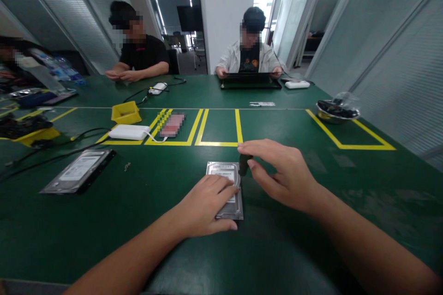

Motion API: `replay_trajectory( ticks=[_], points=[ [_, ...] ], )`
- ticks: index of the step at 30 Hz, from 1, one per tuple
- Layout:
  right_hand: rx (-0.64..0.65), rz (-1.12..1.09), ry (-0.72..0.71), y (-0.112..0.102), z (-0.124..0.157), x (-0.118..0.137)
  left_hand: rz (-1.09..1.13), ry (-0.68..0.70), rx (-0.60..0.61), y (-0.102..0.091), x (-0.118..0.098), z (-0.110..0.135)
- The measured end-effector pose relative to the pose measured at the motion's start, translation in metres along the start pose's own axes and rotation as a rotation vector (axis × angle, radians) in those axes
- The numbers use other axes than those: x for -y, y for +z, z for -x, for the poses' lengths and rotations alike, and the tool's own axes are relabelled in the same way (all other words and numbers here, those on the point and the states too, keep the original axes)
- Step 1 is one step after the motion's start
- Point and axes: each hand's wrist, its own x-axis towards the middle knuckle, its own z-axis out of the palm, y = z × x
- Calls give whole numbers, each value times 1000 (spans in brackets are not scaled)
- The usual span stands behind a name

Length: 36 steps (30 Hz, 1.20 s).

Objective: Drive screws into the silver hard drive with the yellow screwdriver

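A silver hard drive [235, 212] with a white label lies on the green table in front of me. My left hand [204, 205] grips it, fingers across its top and thumb by its near edge. In my right hand [284, 170] is a short screwdriver [244, 164] with a dark handle, held upright between index finger and thumb. Its lower end is at the drive's right edge; the tip is too small to make out. Farther left rests a second hard drive [81, 168], and a few tiny screws [127, 166] are scattered beside it.
Yellow tape marks areas on the table. Beyond the drives are a white power bank [128, 132], a blurred phone [172, 125], a yellow bin [125, 113] and black cables. A metal bowl [337, 113] of dark parts stands right. Two people sit opposite, one holding a black panel [251, 81].
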Motion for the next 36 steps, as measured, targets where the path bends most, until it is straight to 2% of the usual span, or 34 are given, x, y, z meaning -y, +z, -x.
replay_trajectory(
  ticks=[18, 30, 36],
  points=[
    [26, 46, 21, -1, -2, 0, -2, -3, -3, 0, 0, 1],
    [-8, 57, 31, 0, -3, -2, -4, -2, -9, 0, 0, 1],
    [39, 19, 48, 0, -2, -2, -5, -9, 13, -1, 0, 0]
  ],
)
